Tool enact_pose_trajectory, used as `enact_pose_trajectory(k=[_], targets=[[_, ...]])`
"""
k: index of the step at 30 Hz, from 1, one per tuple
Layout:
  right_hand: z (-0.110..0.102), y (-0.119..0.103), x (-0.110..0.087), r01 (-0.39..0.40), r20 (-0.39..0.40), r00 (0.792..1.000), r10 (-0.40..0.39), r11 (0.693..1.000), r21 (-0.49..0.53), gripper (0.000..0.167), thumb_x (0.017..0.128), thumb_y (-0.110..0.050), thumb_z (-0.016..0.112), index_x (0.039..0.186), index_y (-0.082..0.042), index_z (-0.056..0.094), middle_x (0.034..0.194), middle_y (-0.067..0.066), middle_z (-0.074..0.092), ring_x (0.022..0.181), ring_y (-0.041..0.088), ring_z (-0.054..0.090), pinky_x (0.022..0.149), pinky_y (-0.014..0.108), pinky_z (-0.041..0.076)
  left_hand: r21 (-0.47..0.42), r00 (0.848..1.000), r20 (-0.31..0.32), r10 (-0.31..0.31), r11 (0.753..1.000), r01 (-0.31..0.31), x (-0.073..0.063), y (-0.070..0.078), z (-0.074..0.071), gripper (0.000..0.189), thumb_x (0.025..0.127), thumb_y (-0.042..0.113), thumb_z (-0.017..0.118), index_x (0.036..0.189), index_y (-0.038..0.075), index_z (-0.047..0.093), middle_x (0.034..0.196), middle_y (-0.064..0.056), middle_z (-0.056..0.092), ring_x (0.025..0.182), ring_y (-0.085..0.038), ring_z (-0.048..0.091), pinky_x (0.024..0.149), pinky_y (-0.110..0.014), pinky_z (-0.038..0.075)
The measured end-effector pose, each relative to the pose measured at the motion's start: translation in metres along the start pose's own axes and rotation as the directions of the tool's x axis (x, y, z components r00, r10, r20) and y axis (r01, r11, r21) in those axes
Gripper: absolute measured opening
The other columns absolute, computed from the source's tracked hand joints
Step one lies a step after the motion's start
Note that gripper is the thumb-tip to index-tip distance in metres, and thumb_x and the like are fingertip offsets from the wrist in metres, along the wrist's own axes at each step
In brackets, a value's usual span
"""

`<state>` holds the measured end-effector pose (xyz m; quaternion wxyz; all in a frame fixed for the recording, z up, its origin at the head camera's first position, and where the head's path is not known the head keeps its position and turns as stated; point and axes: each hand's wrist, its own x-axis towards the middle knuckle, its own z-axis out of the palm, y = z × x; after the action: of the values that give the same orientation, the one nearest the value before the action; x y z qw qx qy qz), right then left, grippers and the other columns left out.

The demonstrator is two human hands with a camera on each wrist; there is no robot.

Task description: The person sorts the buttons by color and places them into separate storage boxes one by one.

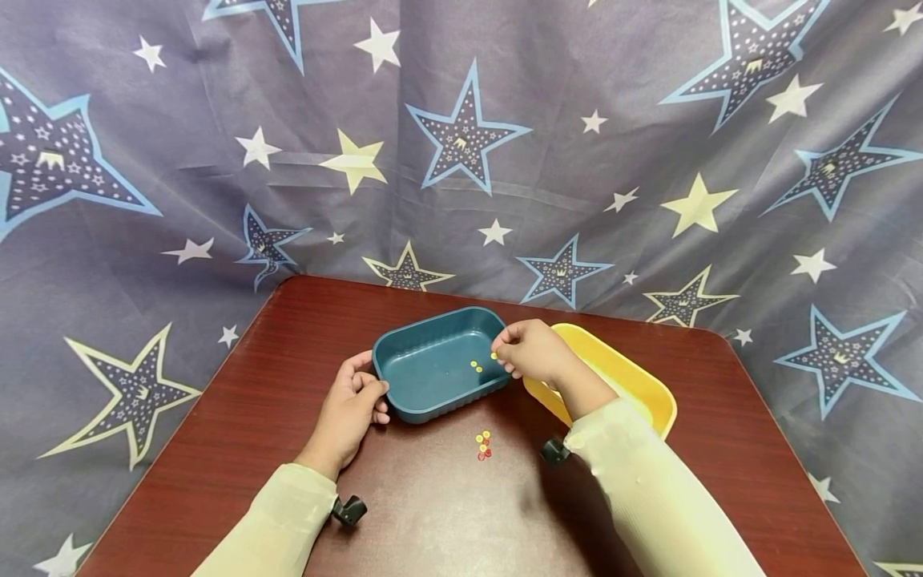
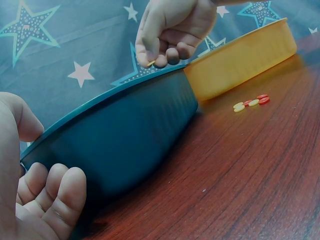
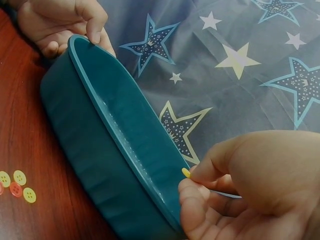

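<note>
My left hand (image 1: 351, 411) grips the left end of a dark teal plastic tray (image 1: 425, 381), thumb at the rim and fingers along the outside wall. Over the tray's right end, my right hand (image 1: 537, 353) pinches a small yellow button (image 3: 186, 172) between thumb and forefinger. Two yellow buttons (image 1: 473, 365) lie on the tray floor near that end. On the table in front of the tray is a small cluster of red and yellow buttons (image 1: 483, 445).
A yellow tray (image 1: 652, 393) stands to the right of the teal one, partly hidden by my right forearm. Both rest on a reddish-brown wooden table (image 1: 274, 353). A grey curtain (image 1: 447, 208) with star prints hangs behind the table.
</note>
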<state>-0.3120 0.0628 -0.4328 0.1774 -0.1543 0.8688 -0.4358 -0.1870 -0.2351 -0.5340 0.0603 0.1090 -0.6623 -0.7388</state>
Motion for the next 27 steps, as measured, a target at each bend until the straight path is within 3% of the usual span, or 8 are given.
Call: enact_pose_trajectory(k=[14, 27], targets=[[0.003, 0.003, 0.000, -0.012, -0.014, 1.000, 0.013, 1.000, 0.007, 0.012, 0.109, -0.013, 0.071, 0.108, -0.004, 0.079, 0.090, 0.011, 0.074, 0.075, 0.018, 0.069, 0.065, 0.025, 0.063, 0.001, 1.000, 0.003, -0.006, 1.000, 0.006, 0.000, -0.001, -0.001, 0.061, 0.107, 0.003, 0.064, 0.163, 0.013, 0.043, 0.094, -0.003, 0.056, 0.071, -0.016, 0.061, 0.059, -0.026, 0.062], [0.003, 0.007, -0.022, 0.048, 0.008, 0.999, -0.047, 0.998, -0.052, 0.013, 0.108, -0.011, 0.070, 0.108, 0.000, 0.077, 0.090, 0.017, 0.074, 0.073, 0.020, 0.068, 0.065, 0.028, 0.064, -0.009, 1.000, 0.006, -0.007, 1.000, 0.007, 0.001, 0.000, -0.001, 0.062, 0.106, 0.001, 0.064, 0.163, 0.012, 0.042, 0.093, -0.003, 0.057, 0.071, -0.016, 0.061, 0.059, -0.026, 0.062]])
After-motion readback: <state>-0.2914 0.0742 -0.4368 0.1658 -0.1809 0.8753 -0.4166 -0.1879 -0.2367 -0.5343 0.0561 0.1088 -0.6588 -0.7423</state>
